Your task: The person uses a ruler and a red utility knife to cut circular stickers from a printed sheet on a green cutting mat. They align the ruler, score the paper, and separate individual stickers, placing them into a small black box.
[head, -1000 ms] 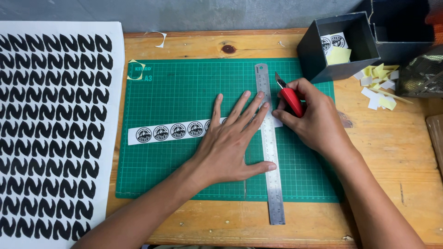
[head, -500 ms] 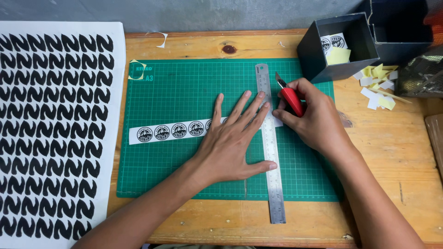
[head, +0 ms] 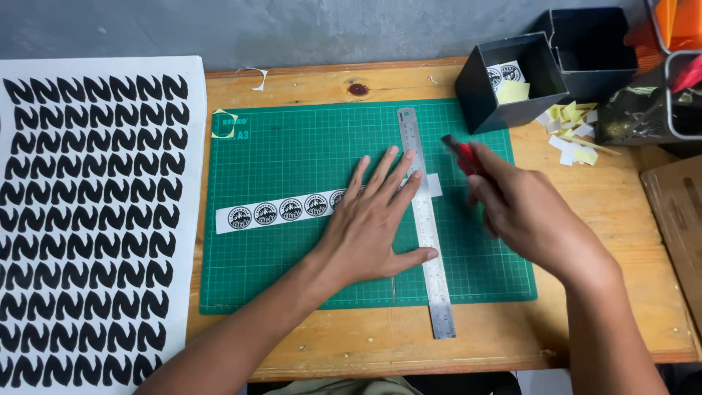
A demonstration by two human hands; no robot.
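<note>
The left hand (head: 373, 227) lies flat with its fingers spread wide. It presses down on the long silver metal ruler (head: 425, 219) and on the white paper strip of round black stickers (head: 292, 208). The strip lies across the middle of the green cutting mat (head: 307, 139), and its right end pokes out past the ruler. The right hand (head: 526, 212) is just right of the ruler, fingers wrapped tight around a red craft knife (head: 462, 155). The knife tip points to the far side and is off the mat. To cut well, the ruler must not slip, so the flat hand should push hard. Fingertips should stay back from the ruler's right edge.
</note>
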